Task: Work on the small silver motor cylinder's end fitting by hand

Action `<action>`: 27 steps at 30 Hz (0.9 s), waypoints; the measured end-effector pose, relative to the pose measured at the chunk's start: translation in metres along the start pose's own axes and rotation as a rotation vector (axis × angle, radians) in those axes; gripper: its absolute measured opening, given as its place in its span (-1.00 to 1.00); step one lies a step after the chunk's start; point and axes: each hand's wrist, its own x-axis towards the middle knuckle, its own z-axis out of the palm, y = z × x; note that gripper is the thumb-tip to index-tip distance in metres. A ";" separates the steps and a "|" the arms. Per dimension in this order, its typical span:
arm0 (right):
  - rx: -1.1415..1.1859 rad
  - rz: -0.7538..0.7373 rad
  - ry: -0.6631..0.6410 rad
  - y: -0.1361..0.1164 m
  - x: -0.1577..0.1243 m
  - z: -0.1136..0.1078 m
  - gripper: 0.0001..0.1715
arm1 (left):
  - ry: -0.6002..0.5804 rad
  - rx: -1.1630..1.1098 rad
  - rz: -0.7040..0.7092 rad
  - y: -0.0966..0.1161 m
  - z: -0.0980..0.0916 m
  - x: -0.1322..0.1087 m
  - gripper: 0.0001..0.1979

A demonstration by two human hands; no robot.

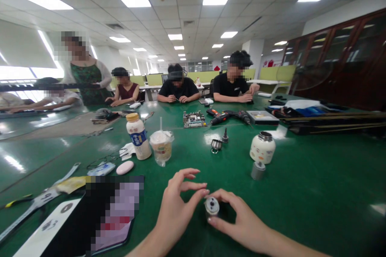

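My right hand [238, 217] grips a small silver metal cylinder [212, 205], thumb on the near side and fingers behind it. The cylinder stands upright, and its round top face shows a dark centre hole. Just left of it, my left hand [181, 200] has its thumb tip and a fingertip pinched close together at the cylinder's upper edge. Its other fingers stretch out above. Whether something tiny sits in that pinch cannot be made out. Farther off to the right, a grey metal cylinder [258, 170] stands before a cream-coloured jar-shaped bottle [262, 148] with an open neck.
Beyond my hands lie a metal cup-like part [216, 145], a dark stepped part [224, 135], a circuit board [194, 119] and power drills [221, 117]. To the left are a drink cup [161, 147], a milk bottle [138, 138] and a tablet [117, 217]. Several people sit across the table.
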 end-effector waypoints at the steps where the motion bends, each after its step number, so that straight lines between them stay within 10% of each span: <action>1: -0.003 -0.004 0.002 0.001 0.000 0.000 -0.67 | -0.031 -0.017 0.009 0.005 0.001 -0.002 -0.60; 10: 0.012 -0.020 0.011 0.003 0.000 0.001 -0.70 | -0.206 -0.035 0.091 0.016 0.001 -0.013 -0.43; 27: 0.012 0.013 -0.012 -0.001 0.001 0.000 -0.64 | 0.020 0.184 -0.052 -0.018 0.005 -0.011 -0.64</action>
